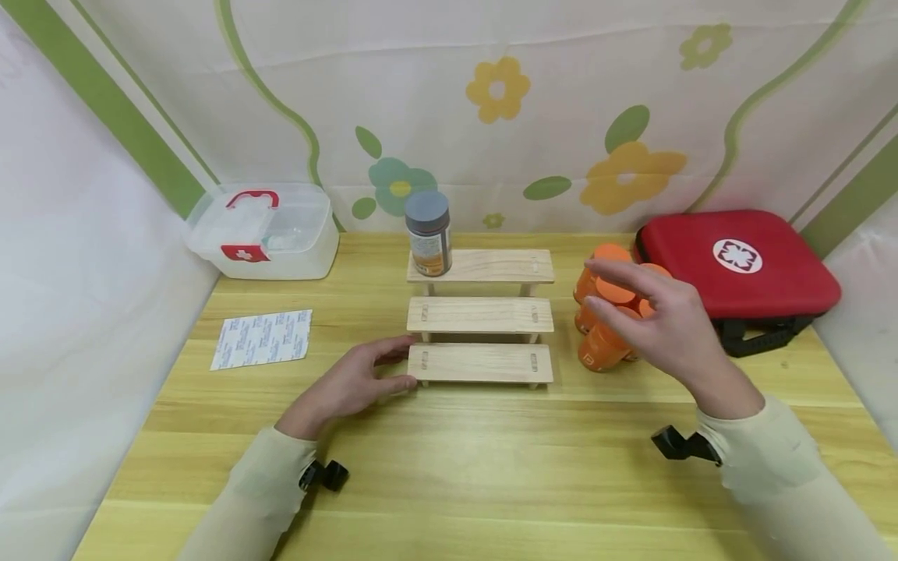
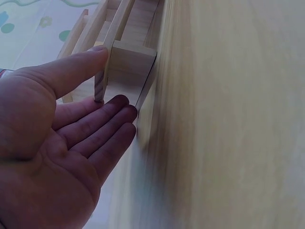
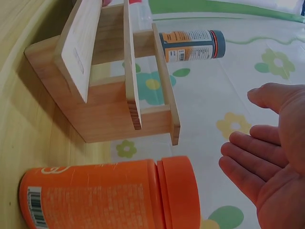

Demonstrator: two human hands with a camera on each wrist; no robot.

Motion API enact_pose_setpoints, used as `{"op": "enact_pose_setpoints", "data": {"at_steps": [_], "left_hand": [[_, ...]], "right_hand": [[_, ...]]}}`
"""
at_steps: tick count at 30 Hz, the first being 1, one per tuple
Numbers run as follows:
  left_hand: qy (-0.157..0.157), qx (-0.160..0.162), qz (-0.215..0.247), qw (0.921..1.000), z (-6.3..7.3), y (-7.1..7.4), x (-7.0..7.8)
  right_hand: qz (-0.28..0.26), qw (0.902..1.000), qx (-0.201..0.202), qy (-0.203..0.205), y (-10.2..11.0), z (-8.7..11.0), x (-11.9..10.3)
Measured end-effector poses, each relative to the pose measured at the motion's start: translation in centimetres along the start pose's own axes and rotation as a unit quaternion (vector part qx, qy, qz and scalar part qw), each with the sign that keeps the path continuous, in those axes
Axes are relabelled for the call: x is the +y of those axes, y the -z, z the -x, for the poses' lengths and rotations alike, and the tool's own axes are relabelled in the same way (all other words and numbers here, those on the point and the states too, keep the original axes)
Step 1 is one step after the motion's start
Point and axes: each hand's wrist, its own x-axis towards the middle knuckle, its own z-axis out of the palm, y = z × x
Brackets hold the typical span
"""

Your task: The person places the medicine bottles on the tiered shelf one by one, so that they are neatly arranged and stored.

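My left hand [image 1: 354,378] is at the left end of a three-step wooden rack [image 1: 480,363]. In the left wrist view its thumb touches the lowest step's end, while its fairly straight fingers lie by the side panel. My right hand [image 1: 662,319] hovers over a cluster of orange bottles [image 1: 602,347], thumb and fingers apart, holding nothing. It partly hides them in the head view. In the right wrist view an orange bottle [image 3: 95,193] stands below the hand, apart from it. On the top step's left end stands a grey-capped bottle [image 1: 429,234].
A red first-aid case [image 1: 744,265] with a black handle lies behind the orange bottles at right. At back left stands a clear plastic box [image 1: 302,253] with a red handle and latch. A printed white sheet [image 1: 261,340] lies before it. A flowered cloth closes off the back.
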Motion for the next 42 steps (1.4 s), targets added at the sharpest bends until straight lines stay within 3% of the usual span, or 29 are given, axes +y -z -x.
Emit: {"op": "enact_pose_setpoints", "data": {"at_steps": [5, 11, 19, 24, 32, 38, 42], "left_hand": [[0.011, 0.005, 0.004, 0.9999, 0.0, -0.1, 0.1], [0.001, 0.013, 0.0, 0.9999, 0.1, -0.2, 0.2], [-0.013, 0.018, -0.007, 0.9997, 0.2, -0.2, 0.1], [-0.022, 0.02, -0.006, 0.9995, 0.2, -0.3, 0.0], [-0.006, 0.018, -0.009, 0.9998, 0.2, -0.3, 0.2], [-0.004, 0.016, -0.006, 0.9998, 0.2, -0.3, 0.2], [0.0, 0.017, -0.008, 0.9998, 0.2, -0.3, 0.2]], "right_hand": [[-0.003, 1.0, 0.006, -0.004, 0.8, 1.1, 0.4], [0.003, 0.9995, 0.016, -0.026, 1.7, 2.4, 1.0], [0.008, 0.9956, 0.019, -0.091, 2.9, 4.5, 1.7], [0.008, 0.9939, 0.041, -0.102, 3.6, 5.7, 2.2], [0.009, 0.9889, 0.055, -0.138, 4.8, 7.5, 3.6], [0.012, 0.9795, 0.041, -0.197, 5.3, 8.6, 4.9], [0.003, 0.9647, 0.004, -0.263, 5.4, 9.1, 5.9]]}}
